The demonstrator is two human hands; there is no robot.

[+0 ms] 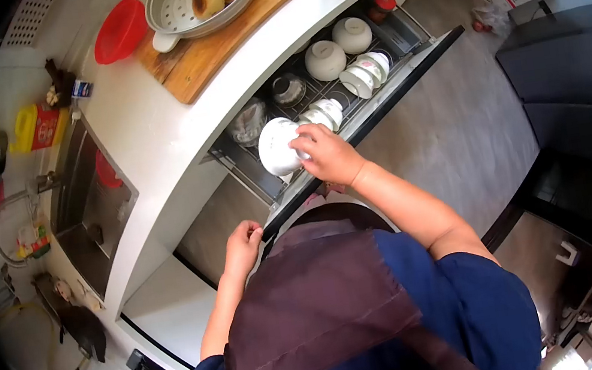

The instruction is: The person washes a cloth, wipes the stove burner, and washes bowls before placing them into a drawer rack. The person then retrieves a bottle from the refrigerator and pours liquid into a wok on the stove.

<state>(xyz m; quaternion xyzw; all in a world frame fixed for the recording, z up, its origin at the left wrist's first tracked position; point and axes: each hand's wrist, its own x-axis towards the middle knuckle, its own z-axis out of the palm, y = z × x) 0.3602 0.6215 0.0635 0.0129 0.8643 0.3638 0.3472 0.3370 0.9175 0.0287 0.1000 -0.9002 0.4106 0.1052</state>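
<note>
My right hand (329,154) grips a white bowl (278,147) by its edge, above the left end of the pulled-out drawer (412,66). Beside that bowl, a row of patterned white bowls (324,114) stands tilted in the wire rack. Farther right in the rack are more tilted bowls (365,75) and two larger white bowls, one (325,60) next to the other (352,35), bottoms up. My left hand (244,247) is at the left end of the drawer front, fingers curled in, with nothing visible in them. Whether it touches the drawer, I cannot tell.
Behind the drawer, the white counter (154,144) bears a wooden board (194,78), a steamer tray (174,16) with round buns, and a red basket (121,32). A sink (79,253) lies left. A red-lidded jar (383,6) stands at the drawer's far right.
</note>
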